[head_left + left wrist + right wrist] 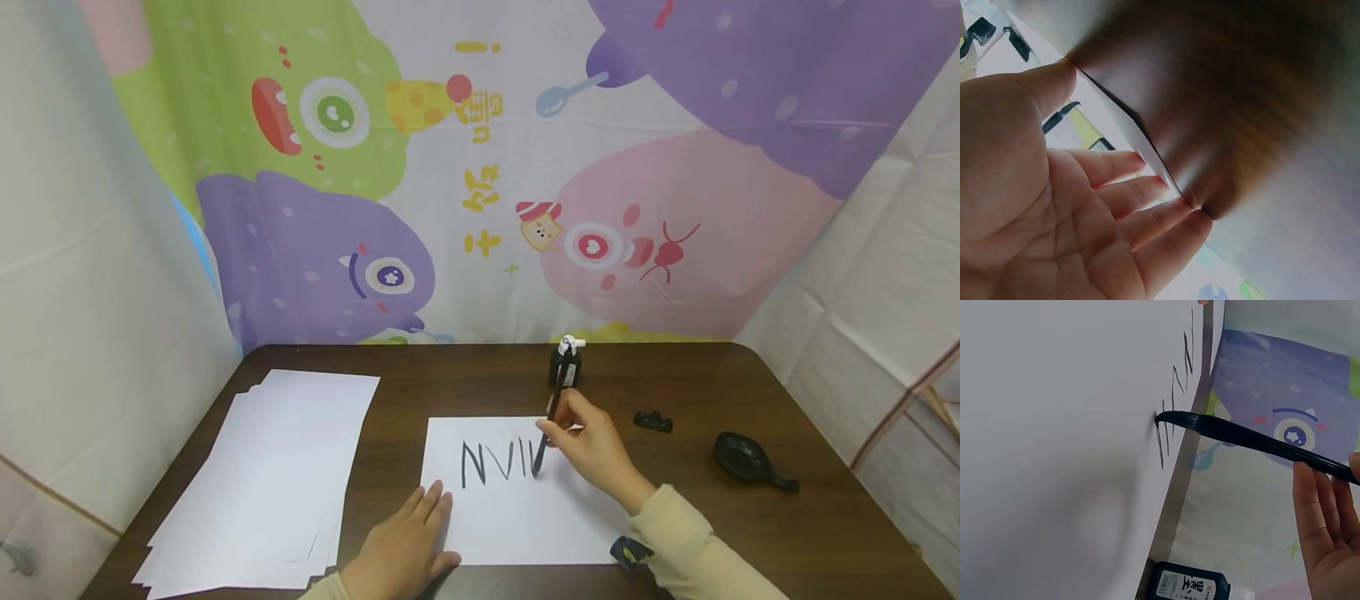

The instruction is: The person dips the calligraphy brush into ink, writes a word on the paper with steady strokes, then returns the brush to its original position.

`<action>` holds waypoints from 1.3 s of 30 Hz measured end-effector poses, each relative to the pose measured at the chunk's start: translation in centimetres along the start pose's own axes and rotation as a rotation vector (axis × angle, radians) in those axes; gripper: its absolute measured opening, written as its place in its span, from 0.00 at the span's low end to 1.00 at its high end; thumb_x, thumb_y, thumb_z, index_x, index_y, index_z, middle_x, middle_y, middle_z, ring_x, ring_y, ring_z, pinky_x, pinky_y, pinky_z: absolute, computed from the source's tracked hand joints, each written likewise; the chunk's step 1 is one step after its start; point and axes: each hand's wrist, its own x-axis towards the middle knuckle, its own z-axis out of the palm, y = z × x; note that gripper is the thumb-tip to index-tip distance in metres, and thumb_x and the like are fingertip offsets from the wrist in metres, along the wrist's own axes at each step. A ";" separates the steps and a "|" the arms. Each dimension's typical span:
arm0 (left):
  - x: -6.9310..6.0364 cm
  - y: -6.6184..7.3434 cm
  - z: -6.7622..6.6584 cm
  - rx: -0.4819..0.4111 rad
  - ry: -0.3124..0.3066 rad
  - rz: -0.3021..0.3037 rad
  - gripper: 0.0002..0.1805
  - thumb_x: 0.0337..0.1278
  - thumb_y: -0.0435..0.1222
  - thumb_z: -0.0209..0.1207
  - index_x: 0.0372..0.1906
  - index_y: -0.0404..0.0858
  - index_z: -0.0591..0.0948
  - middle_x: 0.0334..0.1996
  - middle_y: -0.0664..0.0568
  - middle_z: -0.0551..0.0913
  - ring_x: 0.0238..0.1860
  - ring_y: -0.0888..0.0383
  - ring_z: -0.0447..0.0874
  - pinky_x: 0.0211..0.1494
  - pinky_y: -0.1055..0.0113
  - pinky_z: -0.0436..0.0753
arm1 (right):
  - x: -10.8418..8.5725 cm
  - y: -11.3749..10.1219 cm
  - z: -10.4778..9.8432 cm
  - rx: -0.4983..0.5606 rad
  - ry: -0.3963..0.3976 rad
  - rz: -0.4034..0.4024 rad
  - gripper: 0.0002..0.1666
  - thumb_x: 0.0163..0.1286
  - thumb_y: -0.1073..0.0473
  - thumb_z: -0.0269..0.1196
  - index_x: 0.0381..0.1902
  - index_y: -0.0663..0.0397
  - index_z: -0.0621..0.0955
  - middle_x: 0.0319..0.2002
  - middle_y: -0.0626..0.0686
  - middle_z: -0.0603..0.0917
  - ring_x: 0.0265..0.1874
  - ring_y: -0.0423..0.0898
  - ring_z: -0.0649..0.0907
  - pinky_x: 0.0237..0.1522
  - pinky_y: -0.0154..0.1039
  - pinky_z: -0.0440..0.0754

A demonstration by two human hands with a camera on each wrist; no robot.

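My right hand [594, 443] pinches a black writing brush [1254, 440] by its handle. In the head view the brush slants down to the left, and its dark tip touches a white sheet [536, 525]. Black strokes [474, 467] run in a row across the sheet's upper part, and the tip is at the right end of the row. In the right wrist view the bristles bend against the paper. My left hand [405, 537] rests with its fingers extended on the sheet's lower left edge; the left wrist view shows its palm and fingertips [1172, 244] from beneath.
A black ink bottle [573, 375] with a white cap stands behind the sheet. A small black brush rest [653, 422] and a black dish with a handle [741, 457] lie to the right. Stacked blank paper [262, 475] covers the left side. A printed curtain [480, 292] hangs behind the table.
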 end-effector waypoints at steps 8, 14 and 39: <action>0.0 0.0 0.0 0.002 0.008 0.002 0.40 0.57 0.56 0.60 0.66 0.32 0.72 0.68 0.39 0.71 0.66 0.41 0.73 0.63 0.50 0.78 | 0.0 -0.3 -0.1 -0.004 -0.011 0.005 0.14 0.61 0.68 0.68 0.29 0.56 0.71 0.29 0.56 0.83 0.25 0.45 0.86 0.26 0.33 0.86; 0.0 -0.1 0.0 0.000 0.010 0.007 0.40 0.57 0.56 0.60 0.66 0.32 0.72 0.68 0.39 0.71 0.66 0.40 0.73 0.62 0.50 0.79 | 0.7 -0.6 -0.6 0.005 0.039 -0.018 0.13 0.62 0.67 0.68 0.30 0.57 0.72 0.26 0.56 0.81 0.25 0.48 0.87 0.27 0.35 0.87; -0.1 -0.1 0.2 0.005 0.027 0.014 0.40 0.57 0.57 0.60 0.66 0.32 0.72 0.68 0.39 0.72 0.66 0.41 0.74 0.62 0.50 0.79 | 2.7 1.5 -0.5 0.098 0.172 0.043 0.14 0.64 0.65 0.67 0.32 0.62 0.71 0.27 0.57 0.76 0.23 0.41 0.82 0.30 0.40 0.88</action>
